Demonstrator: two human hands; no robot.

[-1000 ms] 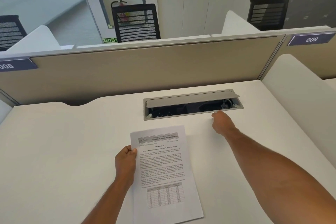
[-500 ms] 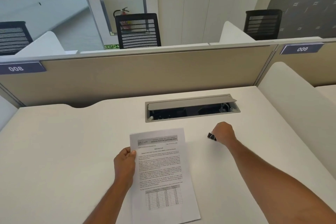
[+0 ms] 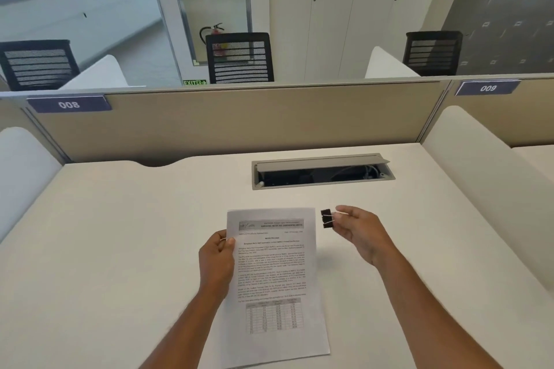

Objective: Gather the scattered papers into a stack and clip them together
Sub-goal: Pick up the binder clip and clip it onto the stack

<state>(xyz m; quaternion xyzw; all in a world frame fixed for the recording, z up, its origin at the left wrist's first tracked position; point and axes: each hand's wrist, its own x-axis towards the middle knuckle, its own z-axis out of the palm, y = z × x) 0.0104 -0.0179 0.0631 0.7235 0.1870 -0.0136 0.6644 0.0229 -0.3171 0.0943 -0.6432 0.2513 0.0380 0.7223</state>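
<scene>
Head view looks down on a white desk (image 3: 120, 249) where the papers (image 3: 275, 278) lie squared in one stack, just in front of the open cable tray (image 3: 323, 172) set into the desk. The left hand (image 3: 217, 260) grasps the stack's left edge near the top corner, thumb on the top sheet. The right hand (image 3: 358, 234) pinches the wire handles of a black binder clip (image 3: 326, 219), which is held off the desk just beside the stack's top right corner and apart from it; the clip's mouth faces the papers, though whether it is open cannot be told.

Gathering looks finished, and clipping is the step in hand. To do it well, the handles should probably be squeezed fully so the mouth opens wider than the stack. The left hand should keep the sheets flush while the corner or top edge, on the side toward the cable tray, is lifted slightly. The clip should be pushed on until the paper meets its spine, then released.
</scene>
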